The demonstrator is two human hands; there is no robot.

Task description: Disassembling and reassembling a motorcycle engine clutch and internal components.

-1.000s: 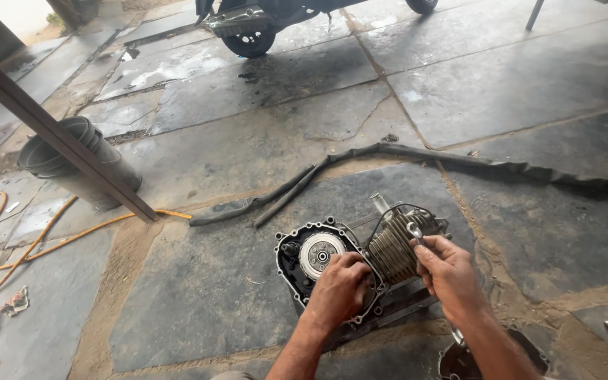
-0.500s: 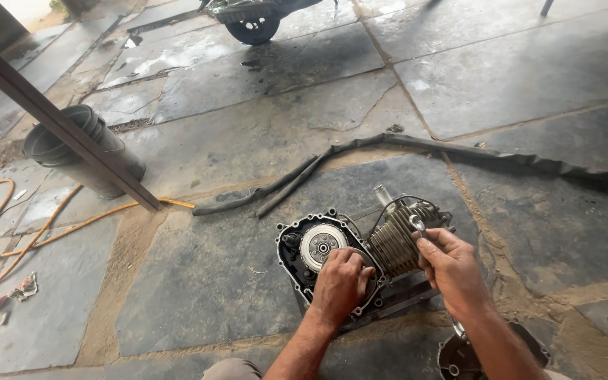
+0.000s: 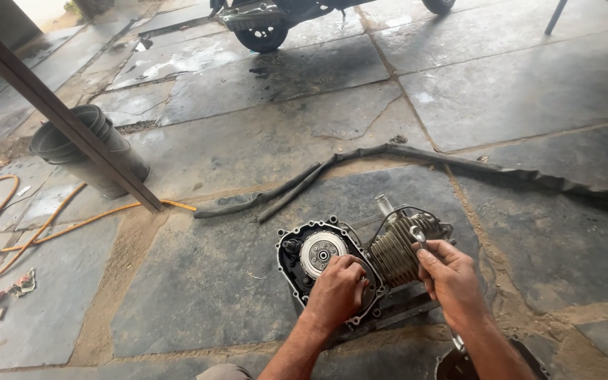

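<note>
A small motorcycle engine (image 3: 381, 257) lies on the stone floor, its open crankcase showing a round silver clutch disc (image 3: 322, 252) and its finned cylinder (image 3: 397, 252) pointing right. My left hand (image 3: 338, 290) rests on the lower rim of the open case beside the disc. My right hand (image 3: 449, 278) is closed on a metal wrench (image 3: 417, 235) whose ring end sits at the cylinder's upper right side. The engine's underside is hidden by my hands and a dark bar beneath it.
A long strip of black rubber (image 3: 416, 158) crosses the floor behind the engine. A dark bucket (image 3: 82, 148) stands at the left behind a slanted metal bar (image 3: 65, 116). An orange hose (image 3: 51, 229) loops at the left. A scooter wheel (image 3: 260, 32) shows at the top.
Both hands have stayed on the engine with only small shifts; the wrench end has moved slightly on the cylinder. The camera view has drifted a little.
</note>
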